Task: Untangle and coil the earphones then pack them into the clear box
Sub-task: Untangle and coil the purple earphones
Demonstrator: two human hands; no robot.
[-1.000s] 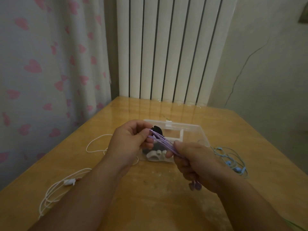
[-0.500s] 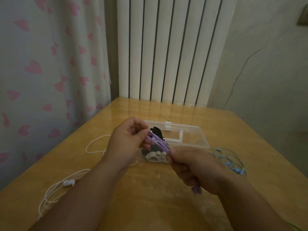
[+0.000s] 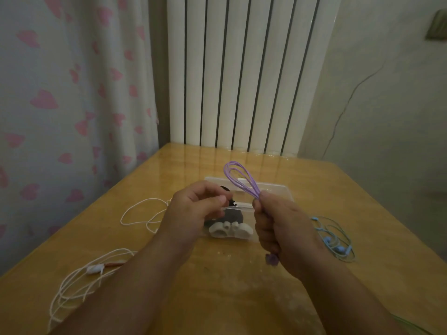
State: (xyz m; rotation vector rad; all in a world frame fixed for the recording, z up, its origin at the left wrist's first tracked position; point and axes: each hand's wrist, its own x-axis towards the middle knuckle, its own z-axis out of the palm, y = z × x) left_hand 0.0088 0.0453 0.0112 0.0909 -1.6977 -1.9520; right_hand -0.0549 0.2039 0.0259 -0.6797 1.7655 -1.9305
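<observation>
Tabletop [image 3: 217, 291], clear box [image 3: 274, 189] behind. Right hand [image 3: 283, 228] clamped round purple earphones [image 3: 253, 191] at coil base; left hand [image 3: 191, 211] loosely curled, empty. Cord light, springy: pinch loops where gathered.

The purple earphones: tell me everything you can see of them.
The purple earphones are a thin, rubbery-looking cable gathered into several long loops. The right hand grips the bundle in its fist. The loops fan up and away above it, in the air, overlapping the clear box in this view. Purple earbuds hang below the fist. Nothing else visibly touches them.
</observation>
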